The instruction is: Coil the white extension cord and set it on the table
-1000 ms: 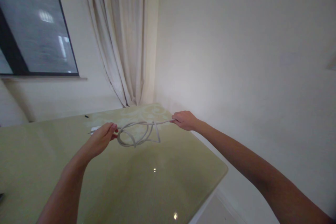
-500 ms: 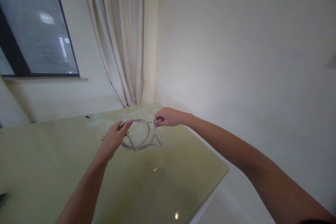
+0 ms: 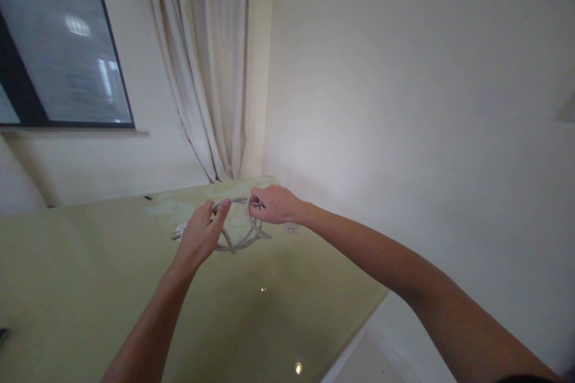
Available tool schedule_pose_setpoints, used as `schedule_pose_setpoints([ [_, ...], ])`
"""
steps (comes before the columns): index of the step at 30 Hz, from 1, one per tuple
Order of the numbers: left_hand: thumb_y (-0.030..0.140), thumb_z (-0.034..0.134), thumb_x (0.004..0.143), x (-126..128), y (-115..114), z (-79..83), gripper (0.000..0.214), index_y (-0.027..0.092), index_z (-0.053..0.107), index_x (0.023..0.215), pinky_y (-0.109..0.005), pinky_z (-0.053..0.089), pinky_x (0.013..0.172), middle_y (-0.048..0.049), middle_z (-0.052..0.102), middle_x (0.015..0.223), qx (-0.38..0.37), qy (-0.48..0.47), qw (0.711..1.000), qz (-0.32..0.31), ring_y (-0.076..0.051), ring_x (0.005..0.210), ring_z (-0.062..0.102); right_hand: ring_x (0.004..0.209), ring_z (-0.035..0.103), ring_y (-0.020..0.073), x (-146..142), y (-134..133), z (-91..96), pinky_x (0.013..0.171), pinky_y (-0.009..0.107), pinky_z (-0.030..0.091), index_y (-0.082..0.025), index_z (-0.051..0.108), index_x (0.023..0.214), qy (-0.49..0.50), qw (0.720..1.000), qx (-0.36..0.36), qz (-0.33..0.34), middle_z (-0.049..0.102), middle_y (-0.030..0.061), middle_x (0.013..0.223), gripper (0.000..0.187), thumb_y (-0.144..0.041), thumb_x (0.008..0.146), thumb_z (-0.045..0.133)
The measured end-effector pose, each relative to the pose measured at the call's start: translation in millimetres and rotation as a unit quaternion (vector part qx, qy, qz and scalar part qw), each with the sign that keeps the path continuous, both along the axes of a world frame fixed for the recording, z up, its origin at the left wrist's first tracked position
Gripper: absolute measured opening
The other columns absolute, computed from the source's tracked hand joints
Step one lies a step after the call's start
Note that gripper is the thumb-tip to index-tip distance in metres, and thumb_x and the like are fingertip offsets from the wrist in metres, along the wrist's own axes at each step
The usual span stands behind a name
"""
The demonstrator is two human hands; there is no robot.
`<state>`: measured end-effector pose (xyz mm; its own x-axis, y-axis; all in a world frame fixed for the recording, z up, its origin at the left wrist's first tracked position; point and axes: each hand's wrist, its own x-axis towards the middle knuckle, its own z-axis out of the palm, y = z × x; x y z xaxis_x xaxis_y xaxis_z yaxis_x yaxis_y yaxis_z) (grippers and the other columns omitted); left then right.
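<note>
A white power cable hangs in loose loops above the green glass table. My left hand pinches the coil on its left side, fingers closed round the cord. My right hand grips the top of the coil at its right, also closed. The two hands are close together over the far part of the table. The cable's plug sticks out to the left of my left hand. A white socket block shows just below my right wrist.
A cream curtain hangs in the corner behind the table. A dark window is at the upper left. A plain wall runs along the right. The table's rounded right corner lies near the floor gap. A small dark item lies at the far edge.
My right hand has moved left towards my left hand, bringing the stretched cord in. The cable has gone from a long span into a tighter coil between both hands.
</note>
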<state>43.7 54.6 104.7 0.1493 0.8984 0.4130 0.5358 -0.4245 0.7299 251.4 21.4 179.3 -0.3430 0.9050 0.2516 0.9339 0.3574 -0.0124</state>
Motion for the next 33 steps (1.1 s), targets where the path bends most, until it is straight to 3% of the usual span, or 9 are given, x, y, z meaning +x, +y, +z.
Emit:
schedule_pose_setpoints([
  [6, 0.075, 0.064, 0.073, 1, -3, 2.3, 0.062, 0.019, 0.058, 0.100, -0.034, 0.045, 0.064, -0.0069, 0.064, 0.089, 0.020, 0.039, 0.998, 0.036, -0.027, 0.078, 0.063, 0.069, 0.057, 0.0177, -9, 10, 2.0, 0.061, 0.027, 0.033, -0.019, 0.066, 0.083, 0.053, 0.999, 0.001, 0.000, 0.069, 0.0041, 0.079, 0.026, -0.045, 0.088, 0.063],
  [9, 0.064, 0.067, 0.075, 7, -15, 8.5, 0.067, 0.017, 0.056, 0.122, -0.035, 0.050, 0.069, -0.0114, 0.063, 0.111, 0.042, 0.017, 0.999, 0.015, -0.024, 0.081, 0.066, 0.066, 0.053, 0.0146, -9, 12, -0.6, 0.061, 0.026, 0.031, -0.019, 0.064, 0.082, 0.103, 0.995, 0.011, 0.011, 0.065, 0.0012, 0.074, 0.021, -0.039, 0.087, 0.064],
  [12, 0.049, 0.060, 0.083, 12, -28, 17.6, 0.056, 0.020, 0.052, 0.131, -0.035, 0.049, 0.071, -0.0137, 0.060, 0.122, 0.058, 0.063, 0.995, 0.054, -0.023, 0.083, 0.067, 0.066, 0.052, 0.0151, -10, 8, -4.4, 0.060, 0.027, 0.029, -0.019, 0.063, 0.087, 0.109, 0.994, 0.021, 0.019, 0.064, 0.0012, 0.073, 0.019, -0.038, 0.092, 0.063],
  [16, 0.050, 0.048, 0.092, 7, -26, 20.6, 0.037, 0.021, 0.056, 0.115, -0.032, 0.042, 0.067, -0.0132, 0.066, 0.113, 0.068, 0.152, 0.980, 0.106, -0.026, 0.086, 0.066, 0.073, 0.058, 0.0189, -11, 0, -7.4, 0.064, 0.028, 0.032, -0.022, 0.065, 0.101, 0.048, 0.997, 0.028, 0.045, 0.069, 0.0038, 0.083, 0.016, -0.037, 0.099, 0.059],
  [19, 0.052, 0.043, 0.093, -8, -11, 16.8, 0.033, 0.023, 0.057, 0.096, -0.029, 0.037, 0.063, -0.0064, 0.068, 0.091, 0.040, 0.140, 0.986, 0.078, -0.022, 0.074, 0.062, 0.079, 0.062, 0.0208, -3, -1, -8.2, 0.067, 0.028, 0.036, -0.022, 0.065, 0.108, -0.016, 0.999, 0.024, 0.035, 0.071, 0.0059, 0.091, 0.027, -0.045, 0.105, 0.051],
  [22, 0.056, 0.046, 0.089, -26, 1, 15.7, 0.035, 0.023, 0.058, 0.086, -0.028, 0.039, 0.063, -0.0019, 0.065, 0.075, -0.006, 0.091, 0.994, 0.063, -0.020, 0.069, 0.060, 0.083, 0.064, 0.0209, 15, 1, -10.4, 0.069, 0.028, 0.038, -0.021, 0.066, 0.101, -0.049, 0.999, 0.011, 0.014, 0.071, 0.0067, 0.093, 0.038, -0.050, 0.108, 0.043],
  [29, 0.055, 0.054, 0.080, -46, 6, 17.8, 0.038, 0.023, 0.072, 0.087, -0.029, 0.044, 0.069, -0.0023, 0.074, 0.080, -0.005, 0.062, 0.998, 0.030, -0.022, 0.076, 0.066, 0.099, 0.059, 0.0217, 49, 6, -27.1, 0.087, 0.032, 0.043, -0.017, 0.065, 0.095, -0.024, 0.992, 0.080, 0.094, 0.068, 0.0095, 0.096, 0.028, -0.035, 0.107, 0.049],
  [33, 0.054, 0.053, 0.082, -46, 9, 12.7, 0.039, 0.023, 0.074, 0.092, -0.029, 0.043, 0.070, -0.0037, 0.076, 0.084, 0.007, 0.097, 0.994, 0.044, -0.024, 0.081, 0.069, 0.092, 0.059, 0.0195, 52, 7, -36.2, 0.084, 0.030, 0.044, -0.017, 0.066, 0.095, -0.010, 0.993, 0.052, 0.102, 0.068, 0.0072, 0.094, 0.024, -0.031, 0.107, 0.051],
])
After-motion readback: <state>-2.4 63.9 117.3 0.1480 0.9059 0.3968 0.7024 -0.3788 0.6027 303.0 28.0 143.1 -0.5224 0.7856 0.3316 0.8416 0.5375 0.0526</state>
